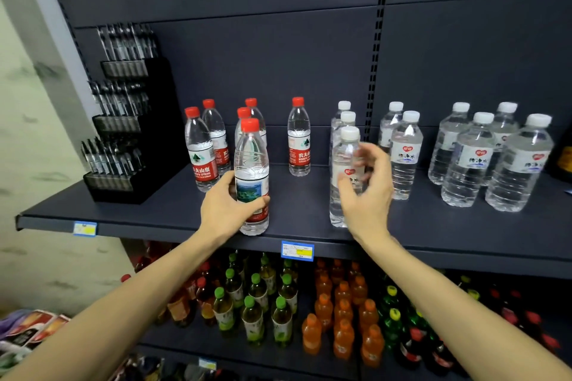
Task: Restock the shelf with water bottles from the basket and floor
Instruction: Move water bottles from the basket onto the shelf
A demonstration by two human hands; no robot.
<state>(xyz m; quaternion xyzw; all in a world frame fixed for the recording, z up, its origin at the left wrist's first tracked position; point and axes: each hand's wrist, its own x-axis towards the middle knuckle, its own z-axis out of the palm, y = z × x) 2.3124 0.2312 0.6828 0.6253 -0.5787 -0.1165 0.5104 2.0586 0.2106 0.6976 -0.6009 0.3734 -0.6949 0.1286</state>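
My left hand [227, 206] is wrapped around a red-capped water bottle [251, 164] that stands upright near the front edge of the dark shelf [154, 213]. My right hand [366, 192] hovers with fingers spread just in front of a white-capped water bottle [343, 164], which stands on the shelf; the hand does not grip it. Several more red-capped bottles [201, 148] stand behind on the left, and one stands alone [299, 138] in the middle. Several white-capped bottles [473, 161] fill the right side.
A black tiered pen display [123, 139] occupies the shelf's left end. Blue price tags [297, 250] hang on the shelf's front edge. The lower shelf holds green-capped tea bottles [257, 312], orange drinks [343, 318] and dark soda bottles [411, 337]. Snack packets [28, 334] lie at bottom left.
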